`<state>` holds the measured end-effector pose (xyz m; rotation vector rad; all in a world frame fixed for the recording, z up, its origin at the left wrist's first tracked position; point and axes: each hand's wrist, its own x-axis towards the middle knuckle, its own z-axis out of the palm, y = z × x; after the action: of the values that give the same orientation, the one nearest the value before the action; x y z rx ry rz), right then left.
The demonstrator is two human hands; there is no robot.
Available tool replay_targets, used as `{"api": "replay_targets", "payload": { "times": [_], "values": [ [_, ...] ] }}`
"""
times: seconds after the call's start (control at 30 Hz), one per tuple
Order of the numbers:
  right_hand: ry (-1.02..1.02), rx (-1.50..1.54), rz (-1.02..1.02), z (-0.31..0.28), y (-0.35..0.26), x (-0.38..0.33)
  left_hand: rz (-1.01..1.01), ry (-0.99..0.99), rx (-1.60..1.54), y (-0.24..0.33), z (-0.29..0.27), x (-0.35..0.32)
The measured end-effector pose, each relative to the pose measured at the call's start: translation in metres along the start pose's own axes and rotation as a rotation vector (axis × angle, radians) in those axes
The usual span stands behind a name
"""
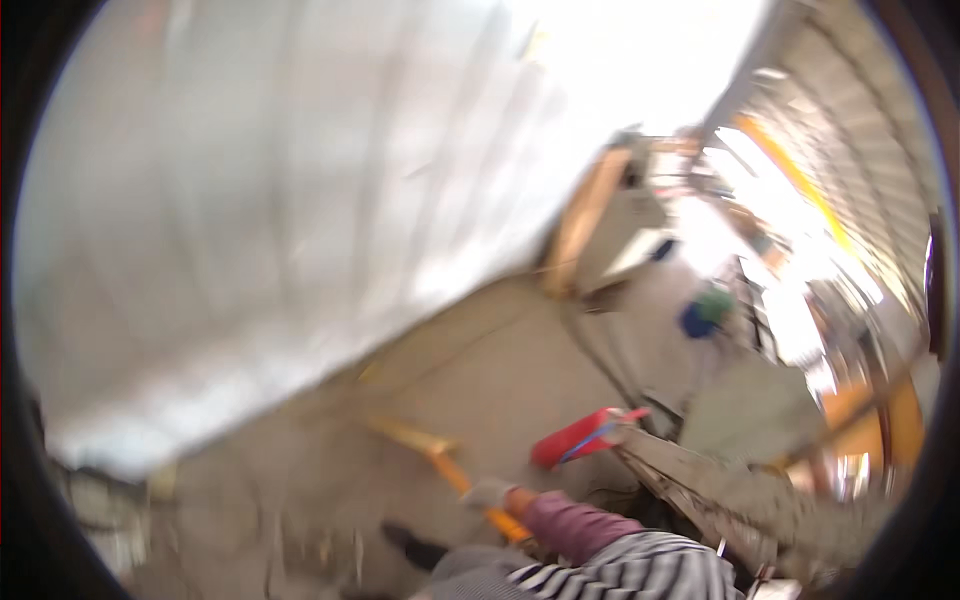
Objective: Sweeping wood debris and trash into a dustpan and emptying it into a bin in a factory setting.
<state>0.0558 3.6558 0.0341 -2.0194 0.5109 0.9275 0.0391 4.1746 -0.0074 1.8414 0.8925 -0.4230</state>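
My right hand [490, 492], in a pale glove below a mauve sleeve, closes round the orange shaft of a long-handled tool [450, 470]. The shaft slants up and left to a yellowish crosspiece, low over the grey-brown floor. Blur hides the exact kind of tool. Its lower end runs behind my forearm. My left hand does not show. Below the arm are my striped top, grey trousers and a dark shoe [410, 545].
A tall pale sheeted wall [280, 220] fills the left. A red cylinder [572, 438] with a blue strip lies right of my hand, beside grey beams [700, 470]. Farther off are a wood-edged box-like thing [590, 220] and a blue-and-green object [703, 314].
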Motion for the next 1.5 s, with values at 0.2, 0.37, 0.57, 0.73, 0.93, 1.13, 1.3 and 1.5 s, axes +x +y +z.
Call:
{"api": "replay_targets", "payload": {
  "times": [0.2,0.37,0.57,0.73,0.93,1.13,1.3,1.5],
  "values": [
    [0.027,0.666,0.142,0.065,-0.050,-0.048,-0.122,0.099,-0.166,-0.036,-0.083,-0.033],
    [0.006,0.459,-0.100,0.089,0.022,-0.027,-0.267,0.268,-0.383,-0.137,-0.152,-0.066],
    [0.050,0.401,0.095,0.096,-0.047,0.003,-0.311,0.706,-0.895,-0.235,-0.165,-0.120],
    [-0.004,0.391,0.164,0.161,-0.069,0.093,-0.262,0.959,-1.022,-0.295,-0.246,-0.183],
    [-0.317,-0.071,0.069,0.294,-0.082,0.072,-0.227,1.236,-0.992,-0.332,-0.330,-0.231],
    [-0.466,-0.267,0.147,0.363,-0.110,0.022,-0.263,1.219,-0.901,-0.385,-0.425,-0.212],
    [-0.766,-0.093,0.257,0.387,-0.165,-0.040,-0.321,1.188,-0.876,-0.430,-0.503,-0.205],
    [-0.492,-0.151,0.098,0.471,-0.260,-0.163,-0.321,1.163,-0.873,-0.455,-0.601,-0.186]
  ]
}}
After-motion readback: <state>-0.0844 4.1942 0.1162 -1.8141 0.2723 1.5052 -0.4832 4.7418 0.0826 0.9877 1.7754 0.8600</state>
